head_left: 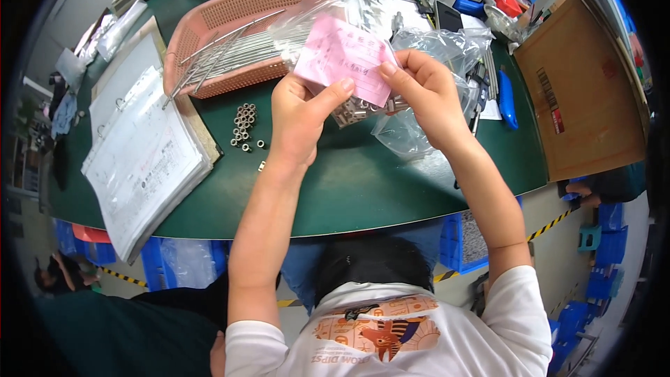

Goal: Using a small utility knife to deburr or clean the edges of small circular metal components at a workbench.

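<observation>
Between both hands, above the green table, is a pink paper slip (pixel 338 56) with printing and handwriting on it. My left hand (pixel 301 113) pinches its lower left part, thumb on top. On its right edge presses the thumb of my right hand (pixel 427 94), the fingers curled behind. Directly beneath the slip hangs a clear plastic bag (pixel 349 113) with small metal parts in it; both hands seem to grip it along with the slip. My fingers behind the slip are hidden. Several small metal nuts or collars (pixel 243 124) lie on the table left of my left forearm.
A pink plastic basket (pixel 244 5) holds long metal rods (pixel 241 49). An open binder (pixel 143 160) overhangs the table's left edge. More clear bags (pixel 412 132), calipers (pixel 479 84) and a blue-handled tool (pixel 507 100) lie right. A cardboard box (pixel 586 91) stands at the right edge.
</observation>
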Action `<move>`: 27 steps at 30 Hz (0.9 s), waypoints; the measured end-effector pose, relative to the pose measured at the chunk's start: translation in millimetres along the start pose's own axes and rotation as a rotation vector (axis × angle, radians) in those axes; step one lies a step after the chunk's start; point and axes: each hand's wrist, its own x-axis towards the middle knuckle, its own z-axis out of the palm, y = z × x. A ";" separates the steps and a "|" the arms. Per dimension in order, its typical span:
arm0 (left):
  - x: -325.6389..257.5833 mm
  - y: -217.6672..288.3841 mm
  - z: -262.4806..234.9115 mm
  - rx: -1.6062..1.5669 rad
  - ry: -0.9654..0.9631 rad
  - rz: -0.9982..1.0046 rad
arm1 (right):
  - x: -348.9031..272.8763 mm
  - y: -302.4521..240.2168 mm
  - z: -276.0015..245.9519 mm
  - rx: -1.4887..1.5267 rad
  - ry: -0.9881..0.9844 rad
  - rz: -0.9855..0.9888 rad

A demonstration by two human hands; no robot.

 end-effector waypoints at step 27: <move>-6.3 -7.5 5.3 0.063 0.220 0.222 | -60.2 12.3 -63.2 -1.120 0.055 -0.303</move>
